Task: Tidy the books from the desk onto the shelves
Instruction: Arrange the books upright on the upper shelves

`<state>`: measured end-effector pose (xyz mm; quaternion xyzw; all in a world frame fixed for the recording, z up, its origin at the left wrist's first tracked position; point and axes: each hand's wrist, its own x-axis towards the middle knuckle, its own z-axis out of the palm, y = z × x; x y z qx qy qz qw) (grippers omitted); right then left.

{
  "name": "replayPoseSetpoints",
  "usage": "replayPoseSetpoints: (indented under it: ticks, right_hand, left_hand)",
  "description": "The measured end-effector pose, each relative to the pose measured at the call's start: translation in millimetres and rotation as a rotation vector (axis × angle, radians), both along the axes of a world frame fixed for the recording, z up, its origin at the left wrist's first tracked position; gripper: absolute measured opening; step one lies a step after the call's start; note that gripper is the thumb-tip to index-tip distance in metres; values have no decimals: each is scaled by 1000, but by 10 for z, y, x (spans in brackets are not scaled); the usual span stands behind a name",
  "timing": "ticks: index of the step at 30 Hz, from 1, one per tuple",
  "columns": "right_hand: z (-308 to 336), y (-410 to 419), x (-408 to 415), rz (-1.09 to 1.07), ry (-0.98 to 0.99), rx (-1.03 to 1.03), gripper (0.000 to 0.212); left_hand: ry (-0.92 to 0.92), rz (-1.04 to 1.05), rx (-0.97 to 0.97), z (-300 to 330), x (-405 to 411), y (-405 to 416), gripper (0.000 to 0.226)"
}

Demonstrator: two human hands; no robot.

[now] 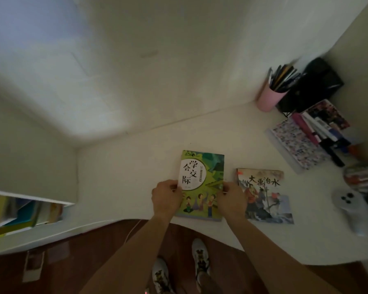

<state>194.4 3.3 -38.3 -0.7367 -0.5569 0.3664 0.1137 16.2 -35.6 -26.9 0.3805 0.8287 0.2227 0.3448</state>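
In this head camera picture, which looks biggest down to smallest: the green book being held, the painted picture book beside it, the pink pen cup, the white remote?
1-2. Green illustrated book and painted picture book with a warrior cover: too alike to rank.
3. White remote with dark buttons.
4. Pink pen cup, though it stands farther back, so this is unsure.

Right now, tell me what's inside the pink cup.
The pink cup at the desk's back right holds a bundle of pens and pencils, tips fanned upward. Their lower ends and anything beneath them are hidden by the cup's wall.
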Motion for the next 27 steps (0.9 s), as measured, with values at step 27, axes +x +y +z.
replayPoseSetpoints:
  ticks: [27]
  right_hand:
    - [5159, -1678, -2794, 689, 683, 1187, 21]
  left_hand:
    - [682, 333, 1033, 5071, -2405, -2113, 23]
